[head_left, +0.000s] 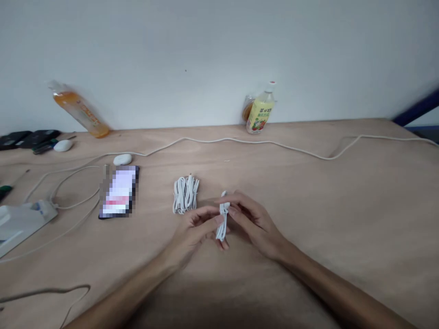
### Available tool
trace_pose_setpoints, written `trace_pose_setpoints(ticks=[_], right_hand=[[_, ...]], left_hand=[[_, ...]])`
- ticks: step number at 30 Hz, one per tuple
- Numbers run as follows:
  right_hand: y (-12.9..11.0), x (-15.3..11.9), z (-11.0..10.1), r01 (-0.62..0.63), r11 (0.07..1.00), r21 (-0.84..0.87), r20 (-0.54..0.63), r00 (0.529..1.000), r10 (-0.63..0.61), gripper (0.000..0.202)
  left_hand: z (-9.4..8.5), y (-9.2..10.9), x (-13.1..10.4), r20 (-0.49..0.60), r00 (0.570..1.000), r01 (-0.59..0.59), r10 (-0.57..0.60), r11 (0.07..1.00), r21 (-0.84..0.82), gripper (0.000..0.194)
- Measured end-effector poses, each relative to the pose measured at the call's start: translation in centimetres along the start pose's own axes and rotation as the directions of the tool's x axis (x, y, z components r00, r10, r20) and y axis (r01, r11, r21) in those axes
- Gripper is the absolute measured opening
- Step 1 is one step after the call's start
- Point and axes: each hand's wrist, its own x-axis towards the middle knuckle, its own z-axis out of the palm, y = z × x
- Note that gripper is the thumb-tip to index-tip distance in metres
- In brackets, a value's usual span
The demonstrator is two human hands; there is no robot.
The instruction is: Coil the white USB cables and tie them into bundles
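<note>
Between my two hands is a small coiled white cable [222,228], held upright just above the table. My left hand [197,230] pinches its lower part between thumb and fingers, with some fingertips showing beneath it. The thumb and index finger of my right hand [254,221] close on its upper end, near a white connector. Just beyond my left hand lies a pile of coiled white cables [185,194] on the wooden table [325,214].
Left of the cables lies a phone [120,192] with a lit, blurred screen. A white power strip [24,224] with cords sits at far left. One long white cord [267,142] crosses the back. An orange drink bottle [80,112] and a yellow-labelled bottle [262,109] stand by the wall.
</note>
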Motion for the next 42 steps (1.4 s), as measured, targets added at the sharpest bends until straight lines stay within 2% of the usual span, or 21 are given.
trace_pose_setpoints(ticks=[4,9,15,24,26,29,31,37,42], right_hand=[[-0.3,0.1,-0.1,0.021,0.999,-0.040,0.028,0.999,-0.020,0.024],[-0.2,-0.1,0.0,-0.058,0.994,0.090,0.059,0.997,0.052,0.022],[-0.3,-0.1,0.2,-0.127,0.978,0.166,0.057,0.991,0.119,0.021],[-1.0,0.1,0.4,-0.144,0.977,0.157,0.034,0.989,0.141,0.020],[-0.8,0.1,0.3,-0.111,0.988,0.109,-0.018,0.993,0.113,0.017],[-0.5,0.0,0.1,-0.031,0.998,-0.048,-0.114,0.993,0.025,0.016],[-0.3,0.0,-0.2,0.023,0.987,-0.161,-0.115,0.993,-0.041,0.016],[0.2,-0.1,-0.8,0.220,0.868,-0.444,0.010,0.970,-0.241,0.015],[0.5,-0.1,-0.6,0.454,0.726,-0.516,0.179,0.886,-0.427,0.017]], left_hand=[[-0.3,0.2,-0.2,-0.022,0.999,0.043,-0.044,0.999,-0.025,0.031],[-0.5,0.3,-0.4,-0.025,0.996,0.081,-0.082,0.995,-0.058,0.029],[-0.3,0.8,-0.4,0.009,0.998,0.065,-0.064,0.995,-0.081,0.027],[-0.7,0.7,-0.3,0.008,0.998,0.059,-0.059,0.995,-0.085,0.026],[-0.7,0.7,-0.2,0.009,0.998,0.067,-0.066,0.993,-0.093,0.028],[-0.7,0.8,-0.2,0.030,0.996,0.092,-0.090,0.991,-0.095,0.031],[-0.6,0.7,-0.2,0.050,0.995,0.094,-0.090,0.991,-0.090,0.030],[-1.0,0.4,-0.4,0.084,0.994,0.069,-0.071,0.997,0.026,0.029],[-0.8,0.7,-0.8,0.146,0.988,0.034,-0.057,0.987,0.157,0.024]])
